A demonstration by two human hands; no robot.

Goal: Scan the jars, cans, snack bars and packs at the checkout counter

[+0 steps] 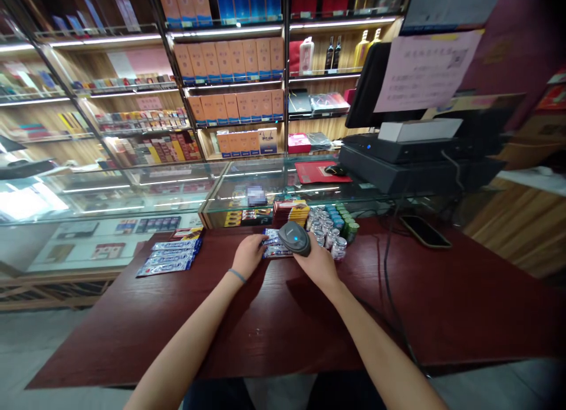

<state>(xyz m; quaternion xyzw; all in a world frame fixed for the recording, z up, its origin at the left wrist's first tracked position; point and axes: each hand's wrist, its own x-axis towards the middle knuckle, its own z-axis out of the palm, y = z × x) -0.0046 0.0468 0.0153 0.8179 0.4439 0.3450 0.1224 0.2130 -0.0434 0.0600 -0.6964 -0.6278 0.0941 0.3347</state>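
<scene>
A dark grey barcode scanner (294,238) is gripped in my right hand (317,262), with a small blue light showing on its top. Beneath and in front of it lie several blue-and-white snack packets (276,252), partly covered by the scanner. My left hand (250,255) has its fingers closed at the left edge of one of these packets. Right beside the scanner stand several small silver-topped jars (339,246), with blue and green ones (351,228) behind. More blue-and-white packets (168,258) lie in a fanned row on the left of the brown table (260,333).
Yellow-and-brown packs (292,211) stand against a glass display counter (177,192). A phone (425,231) lies on the right, and a black cable (388,274) runs down across the table. Behind are a monitor (374,85), a mouse (336,170) and shelves of boxes (239,59).
</scene>
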